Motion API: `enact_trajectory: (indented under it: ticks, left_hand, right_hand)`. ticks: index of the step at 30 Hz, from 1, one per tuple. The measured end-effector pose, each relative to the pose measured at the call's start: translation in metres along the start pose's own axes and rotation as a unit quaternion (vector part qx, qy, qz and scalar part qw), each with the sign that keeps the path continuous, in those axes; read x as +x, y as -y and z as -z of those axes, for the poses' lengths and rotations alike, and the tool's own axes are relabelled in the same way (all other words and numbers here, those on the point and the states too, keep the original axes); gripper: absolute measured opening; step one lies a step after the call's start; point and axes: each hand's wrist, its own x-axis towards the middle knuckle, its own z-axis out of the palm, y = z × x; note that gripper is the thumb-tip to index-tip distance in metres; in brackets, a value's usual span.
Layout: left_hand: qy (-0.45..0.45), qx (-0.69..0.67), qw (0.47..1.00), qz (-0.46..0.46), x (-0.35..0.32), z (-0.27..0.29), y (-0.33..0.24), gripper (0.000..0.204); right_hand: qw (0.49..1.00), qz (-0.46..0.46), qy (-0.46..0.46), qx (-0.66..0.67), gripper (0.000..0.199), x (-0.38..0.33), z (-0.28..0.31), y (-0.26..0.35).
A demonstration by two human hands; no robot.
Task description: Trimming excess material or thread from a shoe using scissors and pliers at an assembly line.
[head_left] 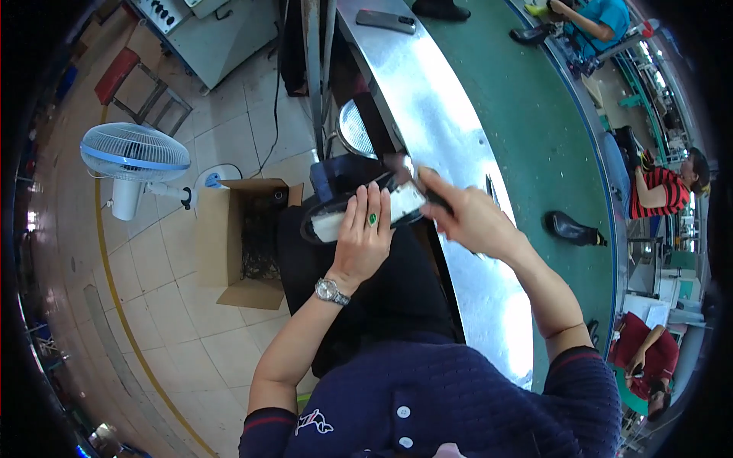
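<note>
A black shoe (328, 227) lies across my lap with a pale, whitish sole-side surface facing up. My left hand (365, 233) is laid over it, its fingers pressed together on the pale surface and gripping the shoe. At the shoe's right end my right hand (462, 214) is closed, thumb and fingers curled. A small shiny, blurred thing (403, 164) shows just beyond those fingers; whether my right hand holds it, the dark shoe edge or both is too smeared to tell. A dark blue block-like object (336, 174) stands just beyond the shoe.
A metal bench (500, 298) runs along my right, with a phone (385, 20) at its far end. Beyond it, a green conveyor belt (527, 145) carries black shoes (573, 228). To my left stand an open cardboard box (214, 240) and a fan (136, 156). Several co-workers sit across the belt.
</note>
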Motion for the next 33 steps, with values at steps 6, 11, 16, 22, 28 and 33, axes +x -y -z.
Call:
enact_trajectory:
  ticks: [6, 11, 16, 22, 28, 33]
  left_hand:
    - [0.001, -0.008, 1.0, -0.015, 0.005, 0.001, -0.007, 0.07]
    - [0.001, -0.005, 1.0, -0.001, 0.001, 0.001, -0.003, 0.067]
    - [0.005, -0.015, 1.0, -0.003, 0.004, 0.0, -0.003, 0.069]
    - [0.001, -0.027, 1.0, -0.013, 0.007, 0.001, -0.005, 0.069]
    - [-0.01, -0.059, 0.998, 0.012, 0.0, 0.0, 0.0, 0.071]
    - [0.105, -0.21, 0.964, 0.121, 0.027, 0.035, 0.006, 0.062]
  right_hand:
    - [0.992, -0.069, -0.091, 0.047, 0.059, 0.004, -0.034, -0.027]
    - [0.991, -0.049, -0.093, 0.08, 0.063, 0.004, -0.012, 0.001]
    - [0.988, -0.12, 0.037, 0.089, 0.059, 0.007, -0.011, -0.015]
    - [0.975, 0.033, -0.221, -0.01, 0.062, 0.0, -0.04, -0.008]
    - [0.992, 0.015, -0.096, -0.079, 0.064, -0.003, -0.02, 0.017]
    - [0.99, -0.068, -0.05, -0.11, 0.063, -0.005, -0.046, 0.006]
